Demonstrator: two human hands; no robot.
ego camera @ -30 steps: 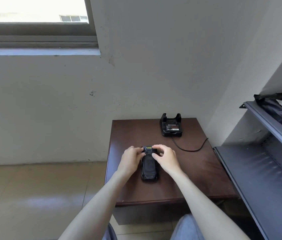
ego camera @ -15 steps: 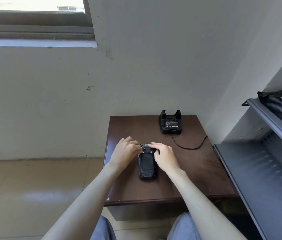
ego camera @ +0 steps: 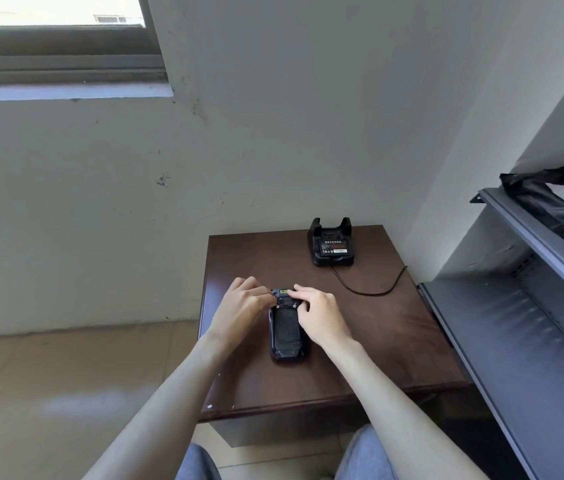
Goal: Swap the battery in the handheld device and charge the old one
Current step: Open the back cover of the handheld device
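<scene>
A black handheld device (ego camera: 285,332) lies back-up in the middle of the small brown table (ego camera: 388,344). My left hand (ego camera: 240,311) grips its far left corner and my right hand (ego camera: 320,315) presses fingertips on its far right corner, near two small screws. A black charging cradle (ego camera: 332,243) stands at the table's far edge. A labelled battery (ego camera: 333,246) sits in it. The cradle's black cable (ego camera: 370,289) curls to the right.
A grey metal shelf unit (ego camera: 523,327) stands close on the right, with a black bag (ego camera: 550,209) on an upper shelf. A white wall rises right behind the table. Tiled floor (ego camera: 66,393) lies to the left. My knees are below the table's near edge.
My hands have stayed at the device's far end while the fingers shifted slightly. The device itself has not moved on the table. The camera has tilted a little.
</scene>
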